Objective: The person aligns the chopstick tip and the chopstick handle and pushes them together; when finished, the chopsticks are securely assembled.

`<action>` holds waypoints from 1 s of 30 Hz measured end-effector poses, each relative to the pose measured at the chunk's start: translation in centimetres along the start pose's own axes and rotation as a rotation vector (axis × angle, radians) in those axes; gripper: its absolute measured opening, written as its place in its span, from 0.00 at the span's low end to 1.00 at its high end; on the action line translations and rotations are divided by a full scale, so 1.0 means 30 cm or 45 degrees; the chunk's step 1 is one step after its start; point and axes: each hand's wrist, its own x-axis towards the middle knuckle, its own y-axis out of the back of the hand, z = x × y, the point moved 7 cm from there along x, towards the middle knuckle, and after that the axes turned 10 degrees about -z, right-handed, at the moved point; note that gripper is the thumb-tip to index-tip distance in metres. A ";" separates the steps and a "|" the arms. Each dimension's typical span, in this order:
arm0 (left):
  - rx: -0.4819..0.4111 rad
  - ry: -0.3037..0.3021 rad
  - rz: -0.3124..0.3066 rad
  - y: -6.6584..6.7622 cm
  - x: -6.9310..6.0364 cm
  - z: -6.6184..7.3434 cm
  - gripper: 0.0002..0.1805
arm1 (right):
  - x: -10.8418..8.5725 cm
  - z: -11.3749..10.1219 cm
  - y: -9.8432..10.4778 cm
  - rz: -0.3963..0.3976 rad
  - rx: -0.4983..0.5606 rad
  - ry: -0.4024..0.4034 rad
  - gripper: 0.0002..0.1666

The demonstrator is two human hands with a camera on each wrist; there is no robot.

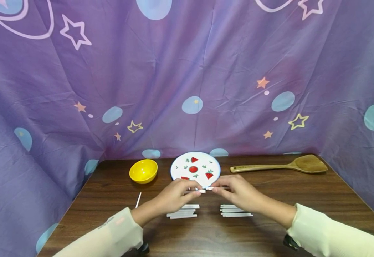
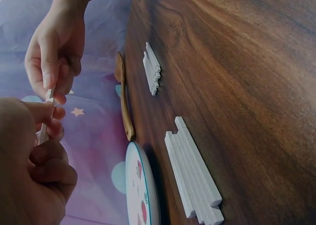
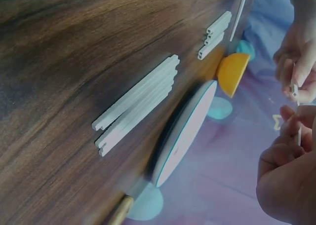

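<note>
My left hand [image 1: 174, 195] pinches a slim white stick [image 1: 201, 191] between thumb and fingers above the table. Facing it, my right hand [image 1: 238, 191] pinches another white stick [image 1: 209, 188]. The two stick ends are close together; whether they touch I cannot tell. In the right wrist view the left hand's stick [image 3: 295, 89] shows a squarish end, and fingers cover much of both. Below the left hand lies a row of white sticks [image 1: 183, 212], and below the right hand a second row [image 1: 235, 211]. Behind both hands is a white plate [image 1: 180, 166] with watermelon prints.
A yellow bowl [image 1: 143, 171] stands at the back left. One separate white stick [image 1: 138, 200] lies near the left forearm. Toward the back right is a wooden spatula [image 1: 280, 166]. A purple patterned cloth [image 1: 174, 71] hangs behind the brown wooden table [image 1: 328, 207].
</note>
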 end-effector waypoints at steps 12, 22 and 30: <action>-0.027 0.011 0.067 0.014 0.000 -0.008 0.09 | -0.005 -0.023 -0.007 0.018 -0.027 0.129 0.05; -0.048 -0.011 0.073 0.013 -0.003 -0.008 0.09 | -0.006 -0.033 -0.017 0.019 -0.047 0.190 0.05; -0.067 -0.014 0.075 0.009 -0.004 -0.003 0.08 | -0.004 -0.038 -0.025 0.007 -0.040 0.232 0.06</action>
